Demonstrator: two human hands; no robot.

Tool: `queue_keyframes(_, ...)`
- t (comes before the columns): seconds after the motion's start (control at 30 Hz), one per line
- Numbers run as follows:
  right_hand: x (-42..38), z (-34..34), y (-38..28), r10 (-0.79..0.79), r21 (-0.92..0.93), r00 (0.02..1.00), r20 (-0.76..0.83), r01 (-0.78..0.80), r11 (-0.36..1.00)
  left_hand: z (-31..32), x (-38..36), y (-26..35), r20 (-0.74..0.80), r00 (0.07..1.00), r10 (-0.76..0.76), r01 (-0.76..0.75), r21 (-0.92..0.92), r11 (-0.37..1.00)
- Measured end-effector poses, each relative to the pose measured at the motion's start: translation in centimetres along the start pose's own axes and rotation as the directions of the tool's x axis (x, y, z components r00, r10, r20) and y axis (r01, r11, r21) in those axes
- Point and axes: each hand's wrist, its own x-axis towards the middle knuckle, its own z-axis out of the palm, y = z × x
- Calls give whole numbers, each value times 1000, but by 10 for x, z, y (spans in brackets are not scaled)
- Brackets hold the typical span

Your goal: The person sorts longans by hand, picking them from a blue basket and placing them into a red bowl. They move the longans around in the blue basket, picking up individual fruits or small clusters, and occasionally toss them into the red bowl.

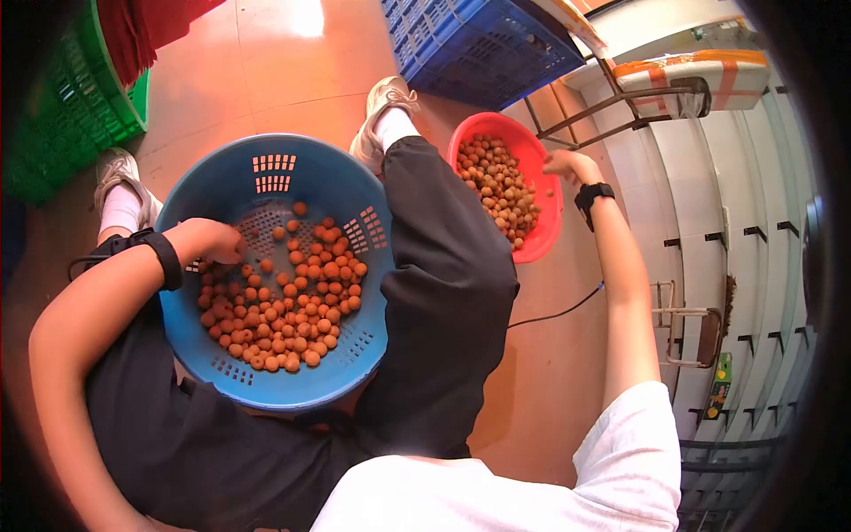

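Observation:
Between my legs stands a blue plastic basket (191, 350) with slotted walls, holding many round brown fruits (288, 324) that look like longans. My left hand (217, 241) is inside its left side, fingers curled down close to the fruits; what they hold, if anything, is hidden. To the right, beyond my knee, a red basin (551, 232) contains more such fruits (501, 182), duller in colour. Over the basin's right rim hangs my right hand (572, 167), fingers loosely apart and nothing visible in them. A single longan (550, 192) shows just below it, against the basin's inner wall.
A blue crate (483, 53) stands behind the red basin, near a metal-framed stand (585, 133). Green baskets (75, 106) with red cloth or bags (146, 31) are at upper left. A dark cable (558, 315) crosses the tiled floor. White shelving (709, 248) lines the right.

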Motion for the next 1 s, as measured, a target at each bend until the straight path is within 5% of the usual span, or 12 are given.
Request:
queue_keyframes(0.13, 15, -11, -52, -372, 10, 926, -64, 373, 928, -1, 5, -6, -220, 949, 226, -209, 97, 973)
queue_keyframes(0.17, 25, -13, -70, -611, -145, 784, -112, 595, 790, 5, 23, -18, -186, 952, 243, -247, 3, 969)
queue_keyframes(0.23, -28, -12, -144, -784, -312, 563, -261, 719, 621, 4, 22, -18, -277, 894, 353, -273, 287, 918)
queue_keyframes(0.3, -52, -5, -212, -882, -281, 439, -170, 837, 470, 12, 41, -32, -319, 902, 289, -269, 108, 957)
queue_keyframes(0.37, -62, 17, -278, -967, -388, 246, -58, 887, 249, 4, 17, -13, -342, 916, 211, -153, 188, 970)
queue_keyframes(0.4, -80, 33, -311, -908, -338, 416, 44, 862, 379, 0, 6, -5, -352, 920, 172, -94, 226, 970)
queue_keyframes(0.47, -110, 56, -358, -876, -431, 319, 362, 890, 146, 0, -1, -1, -415, 885, 213, -37, 393, 919)
queue_keyframes(0.5, -111, 75, -382, -808, -455, 402, 431, 870, 190, 2, 7, -4, -420, 882, 216, 0, 457, 889)
queue_keyframes(0.67, -108, 133, -424, -400, -589, 651, 645, 757, 281, -1, 3, -2, -221, 975, -5, 40, 152, 988)
queue_keyframes(0.8, -77, 140, -408, -311, -579, 677, 667, 734, 355, -2, -13, 19, -69, 960, -271, 277, 93, 956)
queue_keyframes(0.9, -66, 144, -394, -388, -385, 640, 663, 736, 557, -10, -14, 20, 179, 960, -214, 205, 65, 977)
queue_keyframes(1.0, -62, 144, -386, -423, -237, 594, 685, 730, 641, -5, 1, 3, 195, 971, -142, 153, -43, 987)
